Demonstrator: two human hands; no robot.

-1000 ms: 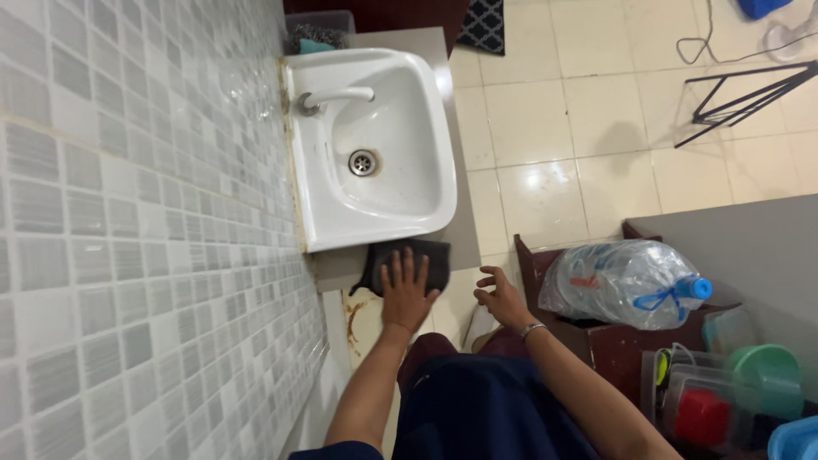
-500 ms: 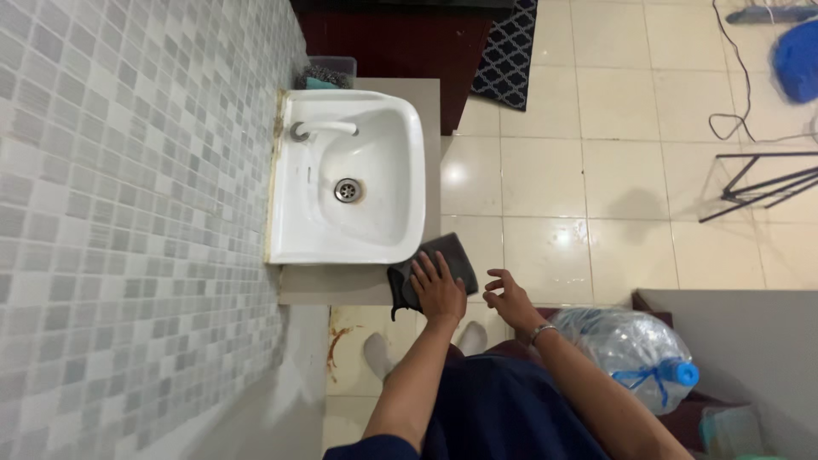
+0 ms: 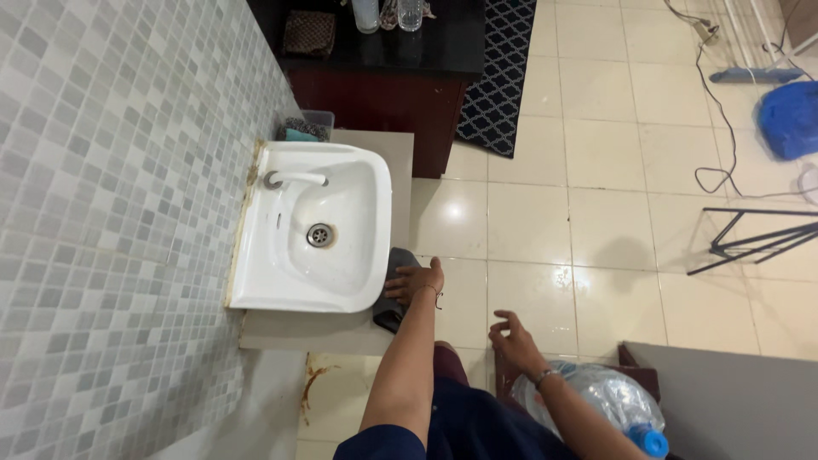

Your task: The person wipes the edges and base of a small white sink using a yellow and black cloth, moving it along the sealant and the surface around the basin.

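My left hand [image 3: 416, 282] lies flat on a dark grey cloth [image 3: 391, 309] at the front edge of the grey counter [image 3: 315, 332], right beside the white sink [image 3: 309, 228]. The cloth is bunched between the basin's rim and the counter edge, and my hand covers part of it. My right hand [image 3: 509, 338] hovers in the air over the tiled floor, fingers loosely curled and holding nothing. A metal bracelet sits on my right wrist.
The sink has a tap [image 3: 294, 179] and a drain [image 3: 319, 235]. A mosaic tiled wall [image 3: 111, 213] fills the left. A large water bottle [image 3: 596, 400] lies at the lower right. A dark cabinet [image 3: 383, 60], patterned rug [image 3: 498, 68], black stand [image 3: 750, 238] and blue object [image 3: 788, 106] are farther off.
My left hand slid the cloth along the counter from below the basin round to its front side. My right hand dropped lower. The view shifted, showing more floor and the cabinet.
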